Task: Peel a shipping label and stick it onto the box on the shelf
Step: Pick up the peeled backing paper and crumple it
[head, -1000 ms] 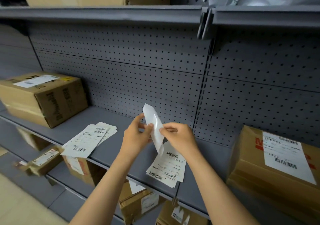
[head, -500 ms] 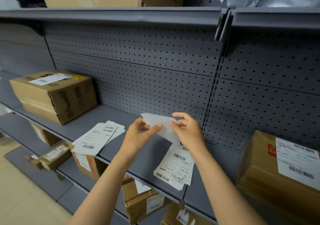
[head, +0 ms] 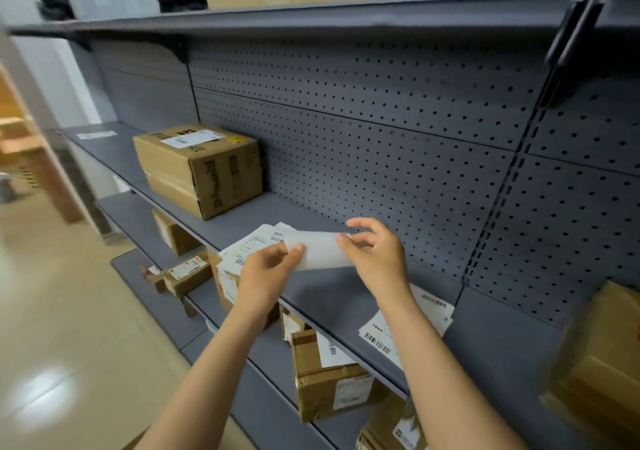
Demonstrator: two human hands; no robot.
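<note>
While both hands are up in front of the middle shelf (head: 346, 297), the label (head: 320, 248) is stretched between them like a little banner, blank side towards the camera. The left hand (head: 266, 269) pinches its left edge between thumb and forefinger, and the right hand (head: 375, 255) pinches the right edge, its other fingers fanned loose above. I can't tell from where I stand whether the backing is fully off or which face is the sticky one. The box (head: 199, 167) it looks meant for sits well apart to the left on the same shelf, already wearing one white sticker on its top. To do this bit well, I'd say keep the sheet taut and held only by its margins, so the adhesive doesn't fold onto itself or pick up fingerprints. Carry it over above the loose label sheets (head: 249, 245) lying on the shelf just below the hands, or it may grab one. Then lay one edge down first on a bare flat panel of the cardboard, and smooth across from that edge so no bubbles or creases get trapped.
</note>
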